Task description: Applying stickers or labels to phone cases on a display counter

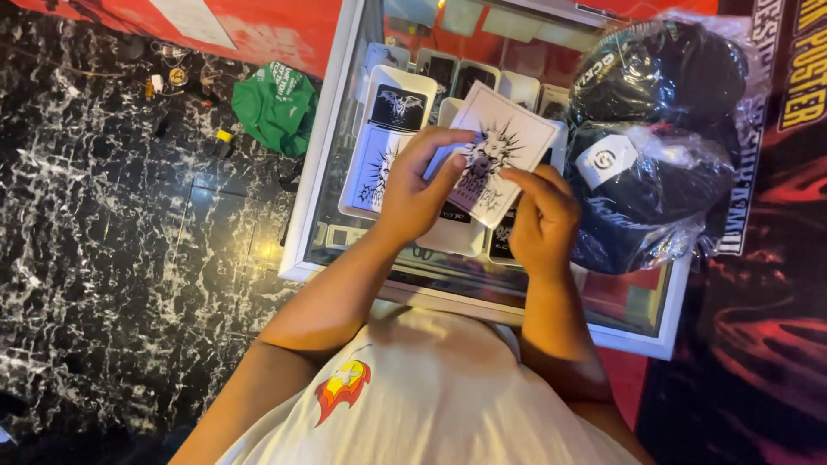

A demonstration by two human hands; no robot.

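Note:
I hold a white square sticker (508, 142) with a black spiky design above a glass display counter (319, 198). My left hand (418, 185) grips its lower left side, thumb across the face. My right hand (538, 220) pinches its lower right edge with the fingertips. Under the sticker, a stack of similar white stickers (383, 151) with black prints lies on the glass.
Several black caps in clear plastic bags (659, 142) sit on the counter's right part. A green cloth bag (277, 108) and small bits of clutter lie on the dark marbled floor (112, 258) to the left. Dark posters (767, 284) hang at the right.

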